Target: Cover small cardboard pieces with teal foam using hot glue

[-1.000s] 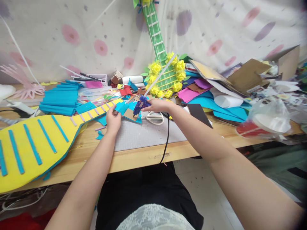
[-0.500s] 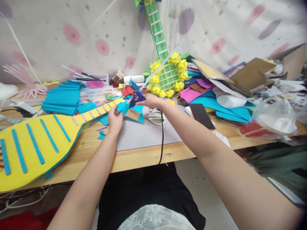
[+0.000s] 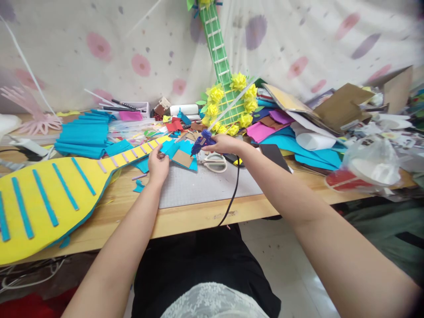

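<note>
A yellow cardboard lute-shaped instrument (image 3: 62,198) with blue and pale purple strips lies at the left. My left hand (image 3: 158,167) is closed on the tip of its narrow neck; the fingertips are partly hidden. My right hand (image 3: 227,145) grips a blue hot glue gun (image 3: 203,141), from which a long whitish glue stick (image 3: 232,104) juts up and a black cord (image 3: 231,201) hangs. The gun's nozzle points down, just above a piece of blue paper with brown cardboard (image 3: 183,158). White-handled scissors (image 3: 217,163) rest on the grey cutting mat (image 3: 198,190) below my right hand.
A green paper guitar with yellow flowers (image 3: 228,101) leans on the back curtain. Folded blue paper (image 3: 81,138) lies at the left. Coloured sheets (image 3: 314,154), a dark flat phone-like object (image 3: 274,154) and a bagged red-and-white tub (image 3: 361,170) occupy the right.
My right hand has moved the glue gun right, away from my left hand, uncovering more of the brown cardboard piece. The left hand keeps its hold on the neck.
</note>
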The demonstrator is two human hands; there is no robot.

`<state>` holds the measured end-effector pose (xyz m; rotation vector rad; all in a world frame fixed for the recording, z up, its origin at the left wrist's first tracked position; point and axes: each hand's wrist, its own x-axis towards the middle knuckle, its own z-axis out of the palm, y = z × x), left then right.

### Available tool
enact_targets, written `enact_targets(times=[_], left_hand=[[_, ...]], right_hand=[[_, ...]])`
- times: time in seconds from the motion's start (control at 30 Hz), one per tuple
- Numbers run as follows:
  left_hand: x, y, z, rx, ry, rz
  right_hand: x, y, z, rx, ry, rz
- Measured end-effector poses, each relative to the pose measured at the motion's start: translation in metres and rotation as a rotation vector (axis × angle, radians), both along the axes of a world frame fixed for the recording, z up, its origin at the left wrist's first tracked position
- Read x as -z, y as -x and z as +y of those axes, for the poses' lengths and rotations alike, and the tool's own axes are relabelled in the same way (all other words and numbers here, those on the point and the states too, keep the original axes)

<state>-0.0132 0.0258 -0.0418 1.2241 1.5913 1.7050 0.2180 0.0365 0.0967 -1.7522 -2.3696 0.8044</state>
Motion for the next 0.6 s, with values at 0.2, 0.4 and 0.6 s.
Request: enact_targets(times=[0.2, 0.4, 0.6], left_hand=[[0.001, 0.002, 0.000, 0.006, 0.009, 0.001], [0.000, 0.001, 0.001, 0.007, 0.005, 0.010], [-0.006, -0.001, -0.003, 0.001, 0.049, 0.031]], right_hand=[[0.010, -0.005, 0.007, -0.019, -0.010, -0.036], [0.006, -0.003, 0.004, -0.019, -0.042, -0.107], [0.007, 0.010, 0.004, -0.042, 0.018, -0.026]])
